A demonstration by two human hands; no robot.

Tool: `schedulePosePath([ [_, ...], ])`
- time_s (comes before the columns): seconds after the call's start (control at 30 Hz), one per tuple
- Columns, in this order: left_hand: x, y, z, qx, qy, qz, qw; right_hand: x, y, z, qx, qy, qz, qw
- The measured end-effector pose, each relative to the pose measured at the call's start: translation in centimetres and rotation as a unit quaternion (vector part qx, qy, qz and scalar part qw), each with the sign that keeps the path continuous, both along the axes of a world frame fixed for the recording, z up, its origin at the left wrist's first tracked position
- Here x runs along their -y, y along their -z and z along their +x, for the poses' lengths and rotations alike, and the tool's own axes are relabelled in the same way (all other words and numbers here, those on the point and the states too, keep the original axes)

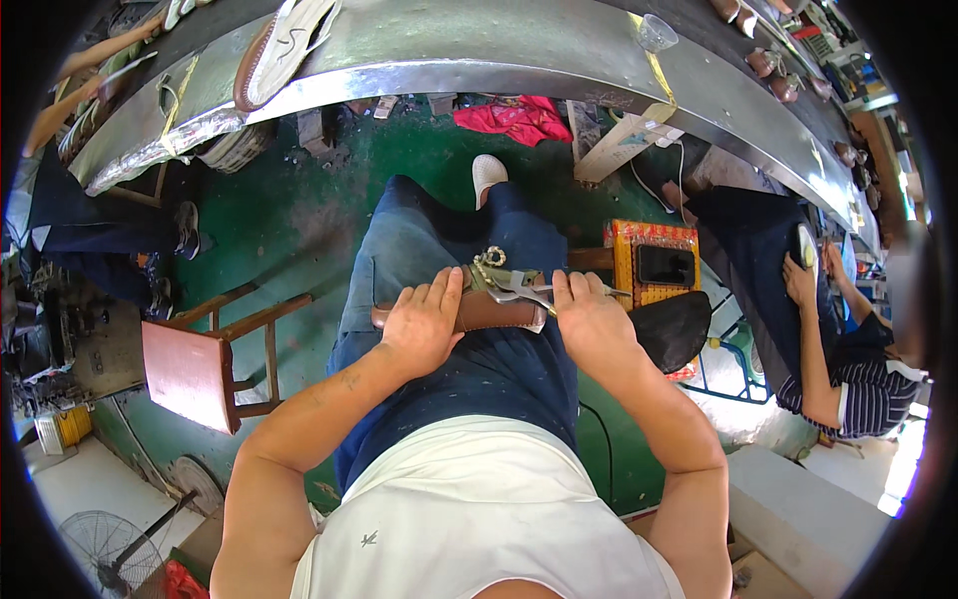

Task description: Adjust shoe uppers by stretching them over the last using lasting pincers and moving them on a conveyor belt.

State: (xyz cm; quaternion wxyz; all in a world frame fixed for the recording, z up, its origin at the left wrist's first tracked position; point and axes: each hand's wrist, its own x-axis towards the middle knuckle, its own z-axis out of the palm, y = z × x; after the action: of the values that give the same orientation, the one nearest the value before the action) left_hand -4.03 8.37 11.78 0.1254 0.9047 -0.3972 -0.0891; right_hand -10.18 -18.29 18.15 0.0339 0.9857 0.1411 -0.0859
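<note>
A brown leather shoe point(496, 314) with stitching along its edge lies sideways across my lap. My left hand point(423, 321) grips its left part, fingers pressed over the upper side. Metal pliers point(519, 287) reach from my right hand point(596, 325) to the shoe's upper side, their jaws pointing left. My right fingers are closed around the handles. Just beyond the jaws sits a small ring of pale beads point(490, 259); whether it belongs to the shoe I cannot tell. My palms hide the shoe's left end and part of the pliers' handles.
A metal-topped bench point(479, 50) curves across the front, bearing a brown shoe with a pale sole point(281, 55) and a clear cup point(656, 33). A phone point(666, 265) lies at my right. A stool point(188, 375) stands left. At right, a person point(848, 384) handles a shoe.
</note>
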Motion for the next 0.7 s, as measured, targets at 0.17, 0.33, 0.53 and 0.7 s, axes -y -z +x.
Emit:
schedulePosePath([
  [0.17,-0.7,0.5,0.1,0.009,-0.021,-0.028,0.999,1.0,-0.2,2.9,-0.133,-0.025,-0.002,0.991],
  [0.33,-0.2,-0.1,0.5,0.019,-0.019,-0.028,0.999,0.8,1.2,2.9,-0.34,0.339,0.664,0.573],
  [0.53,1.2,-3.1,4.9,-0.15,-0.063,0.048,0.986,2.6,2.6,-0.8,-0.26,0.346,0.635,0.64],
  [0.7,0.4,-6.4,5.8,-0.235,-0.059,-0.012,0.97,5.1,-0.4,-3.5,-0.377,0.31,0.719,0.495],
])
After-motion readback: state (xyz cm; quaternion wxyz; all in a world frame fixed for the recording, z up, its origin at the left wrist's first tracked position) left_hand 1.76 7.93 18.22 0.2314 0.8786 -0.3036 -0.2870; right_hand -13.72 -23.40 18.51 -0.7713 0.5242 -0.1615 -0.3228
